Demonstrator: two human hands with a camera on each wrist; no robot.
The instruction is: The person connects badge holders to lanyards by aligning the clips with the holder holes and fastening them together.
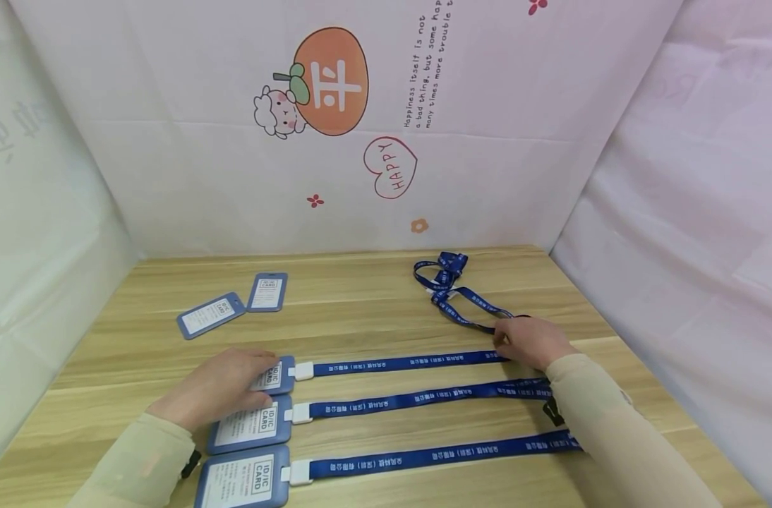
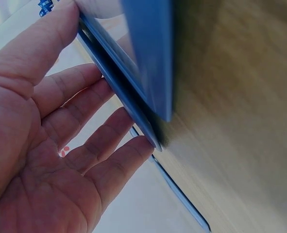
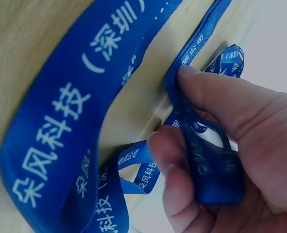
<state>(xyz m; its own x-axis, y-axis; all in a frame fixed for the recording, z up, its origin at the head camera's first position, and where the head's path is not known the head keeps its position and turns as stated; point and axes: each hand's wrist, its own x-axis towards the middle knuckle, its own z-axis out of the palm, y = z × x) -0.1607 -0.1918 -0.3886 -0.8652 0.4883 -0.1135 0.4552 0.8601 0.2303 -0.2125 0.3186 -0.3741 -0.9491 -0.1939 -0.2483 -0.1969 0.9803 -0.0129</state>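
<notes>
My left hand [image 1: 224,384] spans the farthest of three blue ID card holders [image 1: 287,375] laid in a column. In the left wrist view its fingertips line the outer edge of that holder [image 2: 119,94], and the thumb is on the opposite side. My right hand [image 1: 535,341] pinches the far end of the blue lanyard [image 1: 392,363] clipped to this holder. In the right wrist view a loop of the lanyard [image 3: 213,179] runs between thumb and fingers. The middle holder [image 1: 243,427] and nearest holder [image 1: 243,480] have lanyards stretched to the right, their ends hidden by my right forearm.
Two loose card holders [image 1: 211,315] lie at the back left of the wooden table [image 1: 341,303]. Other blue lanyards [image 1: 449,275] lie loosely coiled at the back right, reaching to my right hand. White printed cloth [image 1: 233,190] hangs behind the table and at both sides.
</notes>
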